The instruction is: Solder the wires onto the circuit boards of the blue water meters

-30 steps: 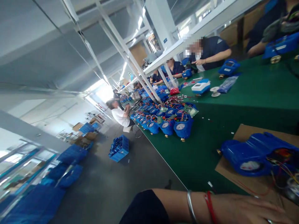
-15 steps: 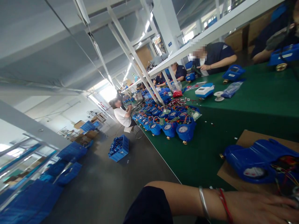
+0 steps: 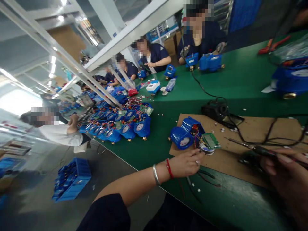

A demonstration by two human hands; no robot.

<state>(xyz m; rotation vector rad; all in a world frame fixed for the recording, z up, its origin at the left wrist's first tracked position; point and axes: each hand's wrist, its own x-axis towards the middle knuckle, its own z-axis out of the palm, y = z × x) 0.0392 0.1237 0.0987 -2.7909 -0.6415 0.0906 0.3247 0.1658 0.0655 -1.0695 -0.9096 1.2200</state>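
A blue water meter point(image 3: 182, 137) lies on a cardboard sheet, its side housing uncovered and wires coming out. Those wires run to a green circuit board point(image 3: 211, 140), which rests over a small round spool point(image 3: 207, 150). My left hand point(image 3: 186, 164) is beside the spool and wires, fingers drawn together; whatever is between the fingertips is hidden. Gripped in my right hand point(image 3: 286, 168) is a soldering iron point(image 3: 258, 150), its thin tip pointing left toward the circuit board. Loose red and black wires point(image 3: 207, 175) lie just below my left hand.
Rows of blue meters point(image 3: 127, 130) with exposed wires fill the left of the green table point(image 3: 156, 154). A black soldering stand point(image 3: 218, 110) and cables lie on the cardboard point(image 3: 260, 128). Co-workers sit opposite. A blue crate point(image 3: 77, 179) stands on the floor.
The view has swung right and down, bringing my right hand with the soldering iron into sight. The meter and my left hand now appear farther left in the picture.
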